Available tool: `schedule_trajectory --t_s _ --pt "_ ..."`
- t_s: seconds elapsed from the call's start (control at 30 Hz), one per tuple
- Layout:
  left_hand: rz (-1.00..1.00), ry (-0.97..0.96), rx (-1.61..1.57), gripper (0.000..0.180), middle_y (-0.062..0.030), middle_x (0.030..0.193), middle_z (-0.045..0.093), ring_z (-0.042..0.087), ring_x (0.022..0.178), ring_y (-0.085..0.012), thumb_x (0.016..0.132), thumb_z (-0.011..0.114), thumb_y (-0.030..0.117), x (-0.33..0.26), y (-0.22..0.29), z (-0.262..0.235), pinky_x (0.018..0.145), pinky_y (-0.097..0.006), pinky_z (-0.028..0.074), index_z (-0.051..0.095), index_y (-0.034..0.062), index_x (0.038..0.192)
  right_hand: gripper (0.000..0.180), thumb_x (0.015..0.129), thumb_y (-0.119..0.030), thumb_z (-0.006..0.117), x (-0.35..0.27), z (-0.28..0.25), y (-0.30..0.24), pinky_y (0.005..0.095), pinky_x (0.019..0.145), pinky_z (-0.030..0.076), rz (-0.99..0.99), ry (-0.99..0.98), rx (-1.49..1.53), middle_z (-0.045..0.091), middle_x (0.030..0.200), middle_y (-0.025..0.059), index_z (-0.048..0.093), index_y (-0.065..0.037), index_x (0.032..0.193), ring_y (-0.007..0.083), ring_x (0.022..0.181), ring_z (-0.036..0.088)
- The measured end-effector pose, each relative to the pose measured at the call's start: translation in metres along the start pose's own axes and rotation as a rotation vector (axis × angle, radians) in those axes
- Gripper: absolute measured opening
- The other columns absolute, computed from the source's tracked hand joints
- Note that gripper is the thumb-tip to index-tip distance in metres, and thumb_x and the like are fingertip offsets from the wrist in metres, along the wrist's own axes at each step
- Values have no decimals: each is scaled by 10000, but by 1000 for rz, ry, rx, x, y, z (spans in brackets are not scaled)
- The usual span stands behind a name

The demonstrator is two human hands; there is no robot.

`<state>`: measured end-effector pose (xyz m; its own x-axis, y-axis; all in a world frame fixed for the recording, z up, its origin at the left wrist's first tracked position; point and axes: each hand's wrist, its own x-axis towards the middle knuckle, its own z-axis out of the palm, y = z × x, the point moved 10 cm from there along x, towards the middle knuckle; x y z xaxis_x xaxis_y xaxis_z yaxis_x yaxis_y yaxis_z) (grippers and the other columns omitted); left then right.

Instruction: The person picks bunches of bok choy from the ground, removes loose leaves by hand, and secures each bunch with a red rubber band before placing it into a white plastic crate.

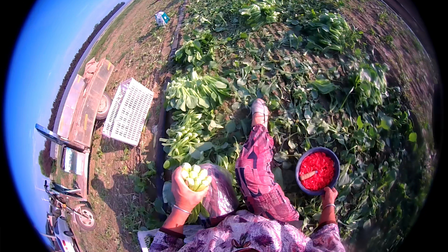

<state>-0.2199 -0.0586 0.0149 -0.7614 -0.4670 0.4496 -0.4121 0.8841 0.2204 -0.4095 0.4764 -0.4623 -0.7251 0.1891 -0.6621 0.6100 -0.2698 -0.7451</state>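
Observation:
My left hand [185,195] is closed round a bunch of bok choy [196,177], its pale cut stem ends facing up and its leaves hanging below the fist. At the lower right, my right hand [329,195] grips the near rim of a dark blue bowl [298,177]. Small bright red strips or bands [319,165] fill the bowl; I cannot make out their exact kind. On top of them lies a short brown piece [308,175], perhaps a handle. Between my hands, one leg in pink patterned trousers [261,172] stretches forward.
Piles of cut bok choy [198,91] lie ahead and to the left, with more bundles [371,84] at the right. Loose leaves cover the soil. A dark hose or strip [161,135] edges the bed. Beyond it stand white crates [129,112], a cart [86,107] and a motorbike [65,219].

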Motion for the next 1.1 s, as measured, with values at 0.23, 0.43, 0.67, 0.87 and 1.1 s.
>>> schedule_trajectory --t_s 0.23,0.43,0.67,0.87,1.1 --pt "-17 39 10 1061 -184 1141 588 620 991 -337 559 951 294 -3 5 -11 885 -446 517 348 18 1388 272 754 -103 678 -56 42 -108 465 852 469 -695 387 -1240 600 1048 150 640 -49 1018 348 1001 580" --pt "56 89 32 1020 -177 1168 564 598 1028 -332 571 945 271 -6 12 -37 901 -437 510 369 29 1376 164 765 -195 637 -47 91 -80 467 892 411 -764 198 -1616 604 1081 89 724 -103 869 310 1074 551" --pt "19 140 100 985 -195 1204 561 595 1055 -358 583 935 256 -23 10 -81 900 -449 510 403 41 1384 262 812 -291 642 -21 85 -44 464 968 420 -424 51 -1842 643 1191 47 750 -162 1012 246 1155 591" --pt "28 169 64 940 -150 1182 587 602 1050 -349 590 929 253 -18 14 -70 907 -442 512 417 55 1353 307 799 -328 679 -18 82 -54 451 955 441 -426 76 -1884 649 1192 48 738 -162 1051 242 1145 610" --pt "71 50 -25 661 -75 958 565 570 856 -275 676 821 182 3 17 -17 796 -381 503 463 76 1221 327 723 -284 726 -24 82 -61 417 946 490 -467 61 -1852 691 1150 115 755 -140 1016 281 1099 662"
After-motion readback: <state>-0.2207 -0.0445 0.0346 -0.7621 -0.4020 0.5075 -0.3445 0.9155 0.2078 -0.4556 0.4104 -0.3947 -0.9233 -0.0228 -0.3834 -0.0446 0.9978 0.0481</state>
